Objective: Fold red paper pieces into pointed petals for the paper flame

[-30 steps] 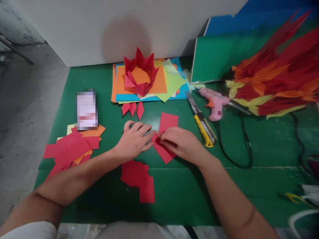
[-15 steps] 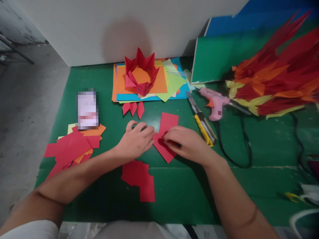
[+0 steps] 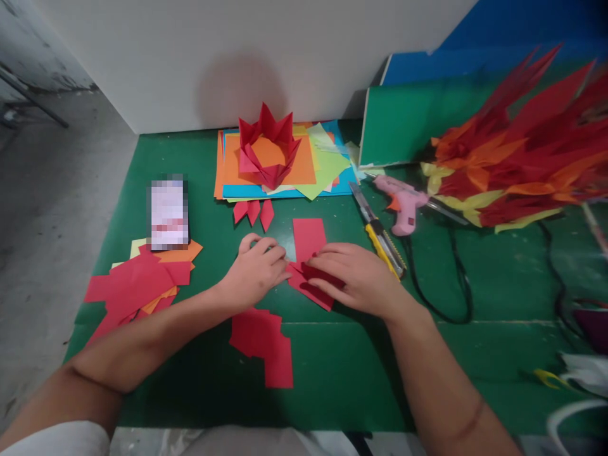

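Observation:
A red paper piece (image 3: 308, 285) lies on the green table (image 3: 475, 354) between my hands. My right hand (image 3: 354, 278) lies over its right side, fingers stretched along a fold and pressing it down. My left hand (image 3: 256, 269) rests curled on the table, its fingertips touching the paper's left corner. A second red rectangle (image 3: 308, 237) lies just behind them. Three small folded red petals (image 3: 254, 212) sit further back, in front of a folded red paper crown (image 3: 268, 149).
A stack of coloured sheets (image 3: 327, 168) lies under the crown. A phone (image 3: 168, 212) and red scraps (image 3: 135, 285) are at left, red squares (image 3: 263, 342) near me. A yellow utility knife (image 3: 382, 240), pink glue gun (image 3: 403, 202) with cord, and a red-orange paper flower (image 3: 517, 158) are at right.
My right hand has flattened its fingers over the red paper, folding it down. The view has shifted slightly. My left hand has barely moved.

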Demonstrator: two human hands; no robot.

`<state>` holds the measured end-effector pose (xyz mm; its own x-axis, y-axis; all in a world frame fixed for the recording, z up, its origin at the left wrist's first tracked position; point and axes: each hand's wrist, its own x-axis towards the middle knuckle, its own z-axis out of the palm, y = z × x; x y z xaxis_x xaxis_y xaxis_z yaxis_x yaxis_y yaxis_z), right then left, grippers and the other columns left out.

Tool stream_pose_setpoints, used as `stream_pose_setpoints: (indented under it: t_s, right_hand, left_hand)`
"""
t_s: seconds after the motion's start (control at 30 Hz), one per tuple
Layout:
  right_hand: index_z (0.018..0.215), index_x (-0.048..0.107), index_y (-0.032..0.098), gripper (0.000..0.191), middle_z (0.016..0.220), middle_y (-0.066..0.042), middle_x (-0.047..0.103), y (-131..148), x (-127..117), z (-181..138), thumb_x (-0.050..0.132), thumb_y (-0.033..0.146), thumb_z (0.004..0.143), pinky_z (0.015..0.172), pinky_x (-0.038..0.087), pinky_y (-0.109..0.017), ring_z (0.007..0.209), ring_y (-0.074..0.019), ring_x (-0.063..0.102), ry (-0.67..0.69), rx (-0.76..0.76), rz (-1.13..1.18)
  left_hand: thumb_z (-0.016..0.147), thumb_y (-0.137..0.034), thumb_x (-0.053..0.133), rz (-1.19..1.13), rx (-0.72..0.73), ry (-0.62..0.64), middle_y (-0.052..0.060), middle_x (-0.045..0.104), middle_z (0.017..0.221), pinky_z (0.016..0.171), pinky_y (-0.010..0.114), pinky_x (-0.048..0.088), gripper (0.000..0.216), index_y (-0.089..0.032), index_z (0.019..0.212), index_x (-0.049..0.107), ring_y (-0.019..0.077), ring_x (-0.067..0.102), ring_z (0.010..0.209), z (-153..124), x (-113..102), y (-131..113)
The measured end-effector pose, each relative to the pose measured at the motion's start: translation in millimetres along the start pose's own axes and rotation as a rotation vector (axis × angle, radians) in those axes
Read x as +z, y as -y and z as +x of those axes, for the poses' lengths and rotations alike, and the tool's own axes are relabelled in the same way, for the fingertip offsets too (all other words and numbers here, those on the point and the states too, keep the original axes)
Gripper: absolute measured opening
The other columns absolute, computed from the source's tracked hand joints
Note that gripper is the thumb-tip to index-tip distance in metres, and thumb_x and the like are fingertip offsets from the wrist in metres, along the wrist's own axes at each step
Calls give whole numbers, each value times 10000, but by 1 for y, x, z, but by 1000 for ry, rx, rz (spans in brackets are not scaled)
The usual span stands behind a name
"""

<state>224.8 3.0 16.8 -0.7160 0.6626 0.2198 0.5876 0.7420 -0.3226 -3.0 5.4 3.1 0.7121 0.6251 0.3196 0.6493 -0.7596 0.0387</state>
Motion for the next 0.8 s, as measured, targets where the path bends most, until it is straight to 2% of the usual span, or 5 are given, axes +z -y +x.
stream_pose_setpoints:
  t_s: [0.17, 0.43, 0.67, 0.8]
  right_hand:
    - [1065, 628, 171, 220, 989, -84, 696, -5, 0, -2, 509, 246, 897, 847, 448, -377, 969, -226, 595, -89, -40, -55]
    - [946, 692, 232, 192, 950, -58, 670, -8, -1, 1, 509, 252, 895, 827, 404, -393, 953, -227, 549, -16, 14, -62]
    - [993, 704, 252, 209, 946, -51, 663, -7, 0, 2, 515, 278, 908, 780, 354, -374, 910, -218, 522, -26, 42, -157]
    - [1004, 698, 245, 214, 955, -45, 669, -7, 3, 2, 507, 277, 915, 785, 348, -370, 916, -207, 519, -43, 46, -136]
  left_hand:
    - [913, -367, 534, 4, -5, -11, 22, 642, 799, 843, 366, 320, 252, -173, 811, 659, 187, 516, 874, -2, 0, 1]
    - [903, -400, 539, 15, -23, -12, 17, 649, 769, 824, 358, 318, 300, -161, 752, 642, 186, 531, 833, -2, 0, 2]
    - [897, -396, 550, -30, 19, -51, 20, 659, 810, 828, 353, 332, 312, -150, 711, 598, 179, 543, 833, -1, 2, 6]
    - [927, -306, 507, -162, 123, -49, 35, 674, 910, 817, 326, 375, 279, -142, 721, 602, 172, 552, 882, 1, 6, 7]
